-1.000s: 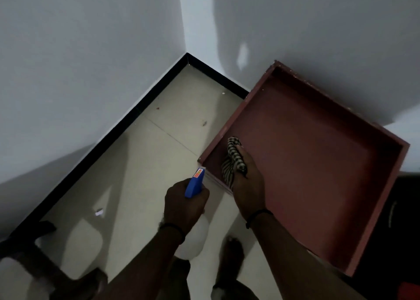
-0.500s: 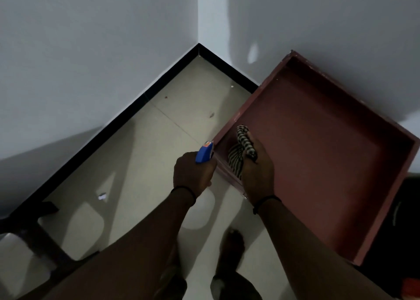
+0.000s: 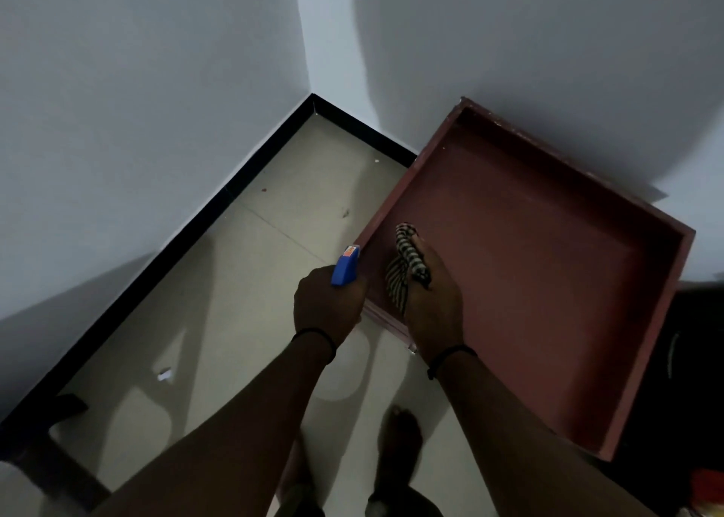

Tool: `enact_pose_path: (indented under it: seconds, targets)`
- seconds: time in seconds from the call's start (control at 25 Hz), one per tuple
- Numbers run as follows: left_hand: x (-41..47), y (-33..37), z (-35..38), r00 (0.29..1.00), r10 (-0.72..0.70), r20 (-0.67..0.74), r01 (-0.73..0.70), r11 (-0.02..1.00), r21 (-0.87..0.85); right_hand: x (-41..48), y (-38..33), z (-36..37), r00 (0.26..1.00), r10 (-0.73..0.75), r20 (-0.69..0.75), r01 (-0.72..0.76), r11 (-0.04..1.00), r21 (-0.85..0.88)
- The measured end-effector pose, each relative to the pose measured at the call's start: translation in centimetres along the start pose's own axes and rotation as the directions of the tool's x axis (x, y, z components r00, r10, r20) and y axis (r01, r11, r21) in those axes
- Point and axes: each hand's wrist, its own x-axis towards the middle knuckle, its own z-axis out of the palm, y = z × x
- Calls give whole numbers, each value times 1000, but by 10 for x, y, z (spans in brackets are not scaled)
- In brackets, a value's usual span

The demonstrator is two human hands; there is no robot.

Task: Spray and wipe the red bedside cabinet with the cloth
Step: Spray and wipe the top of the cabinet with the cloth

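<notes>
The right hand (image 3: 433, 305) grips a bunched black-and-white striped cloth (image 3: 407, 262) and holds it down on the red bedside cabinet (image 3: 540, 265). The fabric shows past the fingers and fans out on the thumb side. The left hand (image 3: 329, 309) is clenched round the neck of a spray bottle with a blue plastic head (image 3: 344, 269). Its nozzle points away from the person, just beside the cabinet's near left corner. Each wrist wears a thin black band (image 3: 450, 356).

The cabinet top is a shallow square recess with a raised wooden rim on all four sides, like a tray. The cloth and the right hand's fingers lie inside it, close to the near left corner. The cabinet stands against the white wall (image 3: 509, 46) near the room's corner, on a pale beige tiled floor (image 3: 254, 281) edged by a black skirting board (image 3: 235, 175).

Below the left hand a pale rounded shape (image 3: 344, 375) shows, but the light is too dim to tell whether it is the bottle's body. The person's feet (image 3: 399, 438) are dark and barely readable. A black object (image 3: 697, 360) to the right of the cabinet is cut off by the frame's edge and cannot be made out.
</notes>
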Motion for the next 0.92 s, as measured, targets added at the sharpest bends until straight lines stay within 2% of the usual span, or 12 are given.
enact_pose_path:
  seconds: [0.04, 0.12, 0.2, 0.28, 0.36, 0.44, 0.56, 0.64, 0.72, 0.84, 0.92]
  targets:
    - [0, -2, 0, 1000, -3, -7, 3, 1000, 0, 1, 1, 1, 1000, -4, 18, 5, 1000, -22]
    - [-4, -8, -2, 1000, 20, 2, -20, 1000, -2, -1, 3, 4, 998, -24, 61, 34, 984, -176]
    - [-8, -22, -6, 999, 38, -17, -38, 999, 0, -8, 0, 14, 986, -130, 105, 159, 918, -363]
    - [-11, -37, -12, 996, 35, -80, -36, 999, -9, -15, 2, 29, 929, -315, 195, 370, 794, -482]
    - [-12, -51, -18, 989, 38, -143, -40, 999, -16, -23, 14, 48, 874, -373, 310, 485, 634, -603]
    - [-14, -58, -26, 988, 41, -151, -45, 999, -22, -26, 21, 59, 853, -379, 357, 514, 497, -700]
    - [-9, -64, -32, 992, 25, -121, -29, 999, -31, 2, 13, 73, 841, -397, 366, 511, 364, -779]
    - [-6, -64, -33, 993, 36, -111, -38, 999, -19, 28, 5, 79, 884, -365, 294, 433, 396, -810]
    - [-4, -55, -39, 992, 40, -117, -47, 997, -55, 18, 2, 80, 911, -340, 234, 380, 469, -798]
    - [3, -45, -52, 990, 75, -116, -87, 991, -98, -36, 11, 77, 879, -300, 370, 473, 466, -747]
    - [6, -38, -57, 990, 94, -104, -104, 990, -96, -23, 6, 73, 847, -311, 432, 531, 438, -725]
